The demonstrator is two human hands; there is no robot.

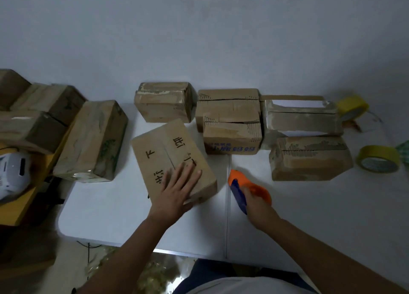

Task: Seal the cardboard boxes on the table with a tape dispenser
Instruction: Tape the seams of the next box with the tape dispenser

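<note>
At far left, beyond the table (110, 223) edge, a white device (13, 172) is seen on a yellow shelf (20, 207), with several stacked boxes (37, 114) behind it. A taped box (93, 141) with green print is noted at the table's left edge, partly overhanging. Near centre, a marked box (168, 156) with black characters lies skewed on the white top; the left hand (177, 189) is laid flat on its near end, fingers straight and spread, nothing gripped. A back box (164, 101) stands against the wall behind it. Right of centre, a blue-print box (232, 136) is seen with further boxes packed behind it, flaps torn and unsealed. Just in front, the orange and blue dispenser (247, 187) is held low over the table by the right hand (259, 205), fingers curled round its handle; it is apart from the marked box. Further right, a white-lined box (303, 121) and a front box (309, 161) are recorded, touching. At far right, two yellow tape rolls (379, 158) lie on the table, one behind the other.
</note>
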